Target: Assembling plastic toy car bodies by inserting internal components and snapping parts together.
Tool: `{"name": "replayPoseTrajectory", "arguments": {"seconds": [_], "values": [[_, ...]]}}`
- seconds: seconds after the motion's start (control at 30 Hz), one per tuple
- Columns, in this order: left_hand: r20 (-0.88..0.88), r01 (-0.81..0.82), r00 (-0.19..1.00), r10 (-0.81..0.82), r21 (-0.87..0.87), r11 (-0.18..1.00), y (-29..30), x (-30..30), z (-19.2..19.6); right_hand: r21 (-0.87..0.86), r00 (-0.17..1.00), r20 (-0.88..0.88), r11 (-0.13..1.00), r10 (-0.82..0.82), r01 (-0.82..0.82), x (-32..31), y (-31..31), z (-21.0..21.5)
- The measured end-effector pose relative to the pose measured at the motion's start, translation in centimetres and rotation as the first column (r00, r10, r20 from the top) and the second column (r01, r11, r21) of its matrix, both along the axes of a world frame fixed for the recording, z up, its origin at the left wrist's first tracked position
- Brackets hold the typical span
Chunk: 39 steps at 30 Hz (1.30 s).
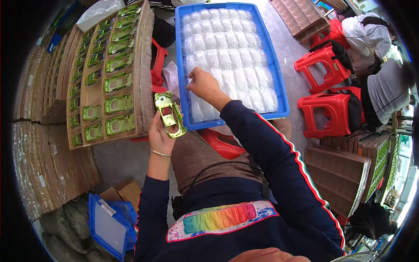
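Both hands are working in front of us over our lap. Our left hand (160, 133) is curling its fingers around a shiny green toy car body (169, 113), gripping it upright with its hollow underside turned towards us, probably so the inside is open to whatever goes in next. Off to the left of it, we are looking at cardboard trays (109, 74) stacked on edge, each slot already holding a similar green car shell, close enough to reach without stretching. Moving right, our right hand (205, 86) is reaching into the blue plastic crate (279, 94), fingers pressed together and pinching at one of the small clear plastic packets (227, 52) lying in neat rows; what each packet contains is too blurred to tell. The crate is sitting just beyond our knees, likely propped there to keep the packets at hand. Farther right, red plastic stools (325, 65) are standing on the floor, and two other people in white tops are sitting beyond them.
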<state>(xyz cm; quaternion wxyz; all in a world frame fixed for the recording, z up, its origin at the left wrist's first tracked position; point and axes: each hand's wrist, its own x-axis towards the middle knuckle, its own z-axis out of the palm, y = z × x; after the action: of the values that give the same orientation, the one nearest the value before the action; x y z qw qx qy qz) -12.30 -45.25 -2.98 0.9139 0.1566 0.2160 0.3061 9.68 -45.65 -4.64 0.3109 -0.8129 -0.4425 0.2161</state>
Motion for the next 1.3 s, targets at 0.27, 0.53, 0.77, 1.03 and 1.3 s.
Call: {"name": "replayPoseTrajectory", "arguments": {"seconds": [0.27, 0.53, 0.77, 1.03, 1.3], "values": [[-0.024, -0.018, 1.0, 0.017, -0.026, 0.999, -0.3, 0.6, 0.7, 0.265, 0.769, -0.635, 0.956, 0.077, 0.124, 2.2, -3.7, 2.1], [-0.025, -0.047, 0.999, 0.045, -0.105, 0.993, -2.0, 4.3, 0.6, 0.539, 0.952, -0.15, 0.829, 0.268, -0.148, -2.1, -11.8, 8.6], [0.011, -0.044, 0.999, 0.044, 0.004, 0.999, -3.2, 5.9, 1.5, 0.535, 0.897, 0.291, 0.721, 0.332, -0.441, -4.6, -13.8, 8.0], [-0.01, -0.042, 0.999, 0.042, -0.032, 0.999, -4.4, 6.6, 2.3, 0.389, 0.773, 0.559, 0.729, 0.3, -0.564, -4.4, -14.2, 8.6], [0.013, -0.015, 1.0, 0.016, -0.04, 0.999, -4.7, 6.7, 2.1, 0.389, 0.735, 0.641, 0.732, 0.221, -0.56, -4.5, -14.2, 9.1]]}}
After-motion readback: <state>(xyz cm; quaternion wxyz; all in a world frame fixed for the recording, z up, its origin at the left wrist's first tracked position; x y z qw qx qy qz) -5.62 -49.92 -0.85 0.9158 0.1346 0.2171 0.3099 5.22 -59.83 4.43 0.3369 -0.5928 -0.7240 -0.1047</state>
